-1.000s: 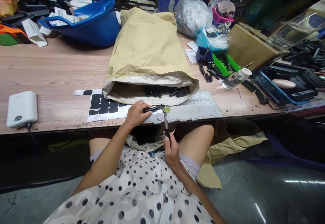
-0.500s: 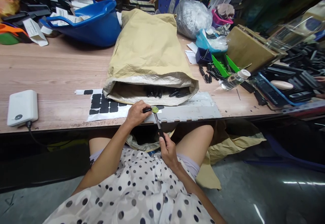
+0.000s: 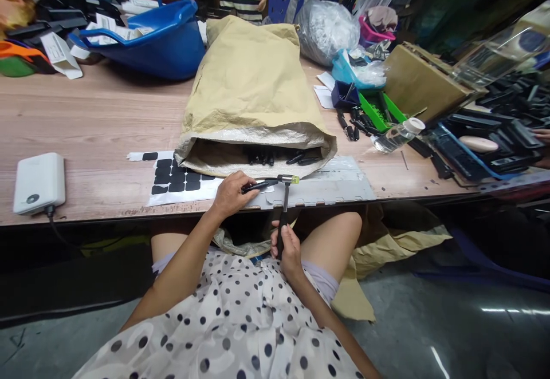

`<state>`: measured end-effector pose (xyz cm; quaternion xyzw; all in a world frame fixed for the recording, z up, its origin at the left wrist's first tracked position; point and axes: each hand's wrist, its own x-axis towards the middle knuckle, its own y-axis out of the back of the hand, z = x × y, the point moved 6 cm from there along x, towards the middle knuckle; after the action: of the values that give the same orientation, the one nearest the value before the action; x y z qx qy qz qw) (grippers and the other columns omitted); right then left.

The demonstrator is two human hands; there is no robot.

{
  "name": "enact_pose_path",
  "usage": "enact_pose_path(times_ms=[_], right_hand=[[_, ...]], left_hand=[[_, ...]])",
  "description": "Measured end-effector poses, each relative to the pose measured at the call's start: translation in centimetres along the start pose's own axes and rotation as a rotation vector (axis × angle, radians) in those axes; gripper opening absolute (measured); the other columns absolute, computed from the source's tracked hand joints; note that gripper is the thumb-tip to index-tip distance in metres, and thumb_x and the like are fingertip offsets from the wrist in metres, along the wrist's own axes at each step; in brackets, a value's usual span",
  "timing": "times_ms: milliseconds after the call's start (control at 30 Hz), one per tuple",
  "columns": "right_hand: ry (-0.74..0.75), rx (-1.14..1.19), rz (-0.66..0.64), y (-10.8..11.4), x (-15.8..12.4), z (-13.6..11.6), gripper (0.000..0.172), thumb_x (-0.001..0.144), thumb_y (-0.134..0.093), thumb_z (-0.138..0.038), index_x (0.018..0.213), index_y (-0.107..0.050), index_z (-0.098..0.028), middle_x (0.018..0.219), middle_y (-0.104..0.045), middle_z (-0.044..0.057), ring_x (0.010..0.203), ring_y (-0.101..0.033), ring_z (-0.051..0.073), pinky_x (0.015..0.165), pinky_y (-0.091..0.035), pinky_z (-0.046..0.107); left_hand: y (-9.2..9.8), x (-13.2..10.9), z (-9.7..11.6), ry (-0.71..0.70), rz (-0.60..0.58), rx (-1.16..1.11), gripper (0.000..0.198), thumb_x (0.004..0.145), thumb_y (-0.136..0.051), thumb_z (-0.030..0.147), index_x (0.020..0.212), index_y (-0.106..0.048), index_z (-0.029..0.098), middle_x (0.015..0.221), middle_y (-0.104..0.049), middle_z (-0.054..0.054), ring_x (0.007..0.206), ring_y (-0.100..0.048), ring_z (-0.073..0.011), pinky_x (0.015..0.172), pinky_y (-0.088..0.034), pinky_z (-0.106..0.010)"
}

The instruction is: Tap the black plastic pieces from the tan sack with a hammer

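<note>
Head view, and here's the left hand (image 3: 234, 193), fingers pinching a slim, smooth black rod (image 3: 260, 185) that points to three o'clock! The right hand (image 3: 287, 246) wraps tight round a hammer (image 3: 286, 200), shiny shaft up towards twelve, greenish-yellow tip, its head at the rod's end; contact, I can't tell. Twelve o'clock, a creased tan sack (image 3: 253, 75) gapes; eleven, a glossy blue plastic basin (image 3: 150, 50)!

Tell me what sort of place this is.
Probably a small assembly or packing workshop: a black-handled metal hammer in the right hand, an open tan sack with small black parts inside, and a blue plastic tub of white boxes.
</note>
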<state>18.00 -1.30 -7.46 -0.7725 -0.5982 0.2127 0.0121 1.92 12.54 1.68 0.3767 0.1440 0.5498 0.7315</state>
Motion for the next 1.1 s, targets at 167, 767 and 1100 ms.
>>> enact_pose_path(times_ms=[167,767,1100], right_hand=[[-0.006,0.026,-0.021,-0.1,0.1,0.2,0.046,0.084,-0.062,-0.064,0.097,-0.062,-0.021,0.058,-0.048,-0.008,0.038,-0.038,0.007,0.036,-0.035,0.021],[0.01,0.078,0.006,0.0,-0.3,1.0,0.044,0.083,-0.062,-0.064,0.094,-0.06,-0.021,0.056,-0.044,-0.009,0.037,-0.033,0.007,0.035,-0.031,0.021],[0.018,0.141,0.01,0.5,-0.6,1.5,0.04,0.082,-0.064,-0.06,0.093,-0.058,-0.022,0.056,-0.043,-0.009,0.036,-0.032,0.007,0.033,-0.03,0.02]], left_hand=[[0.4,-3.3,2.2,-0.146,-0.013,-0.049,0.017,0.088,-0.061,0.034,0.092,-0.071,0.021,0.08,-0.067,-0.003,0.072,-0.061,-0.0151,0.065,-0.048,-0.025],[-1.3,-1.4,5.5,-0.079,-0.055,-0.024,0.021,0.089,-0.058,0.033,0.09,-0.075,0.021,0.072,-0.07,-0.002,0.061,-0.061,-0.0139,0.063,-0.048,-0.026],[-6.6,11.1,8.4,0.044,-0.293,0.288,0.031,0.092,-0.059,0.031,0.12,-0.07,0.026,0.102,-0.075,-0.009,0.1,-0.068,-0.0275,0.085,-0.048,-0.035]])
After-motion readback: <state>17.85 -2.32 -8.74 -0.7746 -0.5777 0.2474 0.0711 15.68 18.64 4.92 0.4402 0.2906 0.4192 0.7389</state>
